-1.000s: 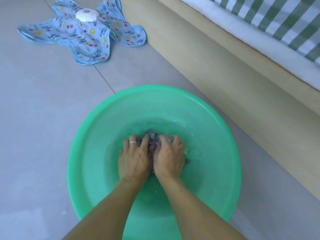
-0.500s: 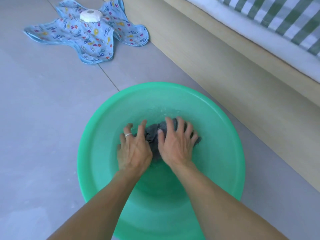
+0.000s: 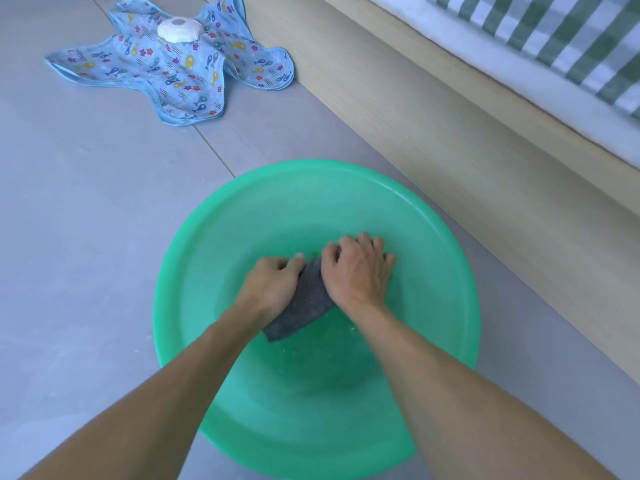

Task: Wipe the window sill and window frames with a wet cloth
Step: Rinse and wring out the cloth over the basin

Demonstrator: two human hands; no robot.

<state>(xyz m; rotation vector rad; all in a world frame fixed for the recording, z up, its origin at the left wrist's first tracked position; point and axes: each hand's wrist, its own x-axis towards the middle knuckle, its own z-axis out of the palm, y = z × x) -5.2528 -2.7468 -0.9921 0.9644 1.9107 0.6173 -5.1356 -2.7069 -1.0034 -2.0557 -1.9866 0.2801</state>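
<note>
Head view: the grey cloth (image 3: 301,306) lies rolled into a long bundle over the middle of the green basin (image 3: 450,244), its long axis running from the near left to the far right. The left hand (image 3: 270,289) curls around its left side and the right hand (image 3: 356,271) clamps over the far end, so both grasp it, set for a wringing twist along that axis. Half a second ago the fingers were spread flat, pressing a bunched cloth down; now they are clenched and the cloth is lifted and drawn out.
</note>
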